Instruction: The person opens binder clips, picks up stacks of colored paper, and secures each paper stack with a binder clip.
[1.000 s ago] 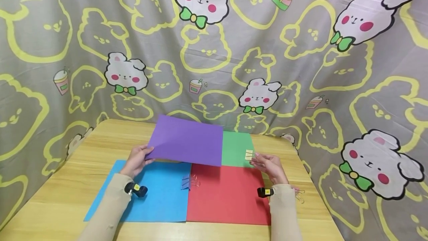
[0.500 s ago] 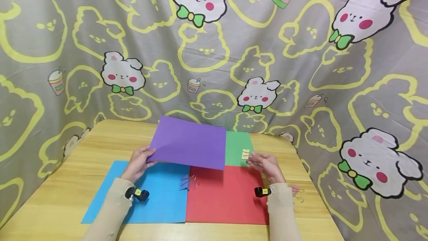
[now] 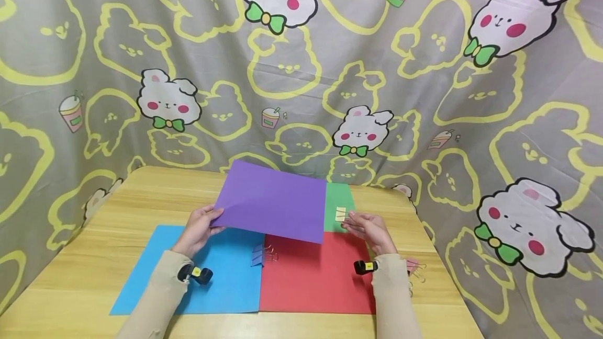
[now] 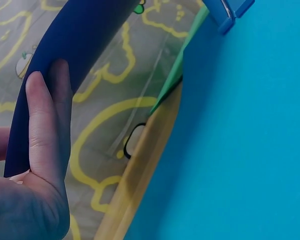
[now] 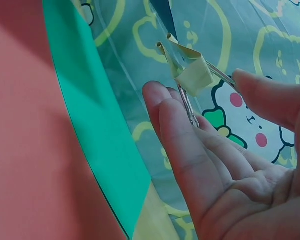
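My left hand point(image 3: 200, 228) pinches the left edge of a purple sheet point(image 3: 275, 200), thumb above and fingers beneath. Raised above the table, the sheet tilts down toward its near right corner. My right hand point(image 3: 371, 230) holds a pale yellow binder clip point(image 3: 341, 214) by its wire handles; in the right wrist view the clip point(image 5: 195, 76) has its mouth parted, with no paper in it. Below lie a blue sheet point(image 3: 221, 286), a red sheet point(image 3: 315, 281) and a green sheet point(image 3: 340, 198) partly hidden by the purple one. A blue-purple binder clip point(image 3: 257, 255) sits at the blue-red seam.
Near my right wrist, a pink binder clip point(image 3: 413, 267) lies on the wooden table point(image 3: 443, 302), with part of another clip's wire beside it. A patterned grey curtain point(image 3: 301, 67) hangs behind and around the table.
The purple sheet has shifted right in the head view, covering more of the green sheet. My right hand with the yellow clip has moved slightly left, closer to the sheet's right edge.
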### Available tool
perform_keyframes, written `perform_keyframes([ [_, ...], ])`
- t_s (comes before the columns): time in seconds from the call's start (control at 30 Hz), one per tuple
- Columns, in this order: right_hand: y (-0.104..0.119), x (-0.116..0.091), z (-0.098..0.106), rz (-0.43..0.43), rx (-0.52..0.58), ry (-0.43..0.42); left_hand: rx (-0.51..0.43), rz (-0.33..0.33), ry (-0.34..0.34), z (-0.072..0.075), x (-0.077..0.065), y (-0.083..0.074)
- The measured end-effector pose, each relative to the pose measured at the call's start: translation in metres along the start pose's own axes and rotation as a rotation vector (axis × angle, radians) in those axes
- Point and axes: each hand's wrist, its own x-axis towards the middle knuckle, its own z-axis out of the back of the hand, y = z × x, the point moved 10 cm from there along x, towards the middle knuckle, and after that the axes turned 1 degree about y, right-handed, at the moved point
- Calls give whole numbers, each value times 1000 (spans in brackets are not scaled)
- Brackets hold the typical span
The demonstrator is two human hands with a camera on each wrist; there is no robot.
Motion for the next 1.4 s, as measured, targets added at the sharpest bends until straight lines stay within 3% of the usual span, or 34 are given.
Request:
perform_keyframes([
  [0.53,-4,8,-11,-10,81,38,24,15,11,-12,-2,4],
  [0.77,-4,6,-16,-3,84,105,23,11,22,-15,-3,3],
  [1.4,-7,6,-18,-18,132,119,14,8,43,-24,-4,3],
])
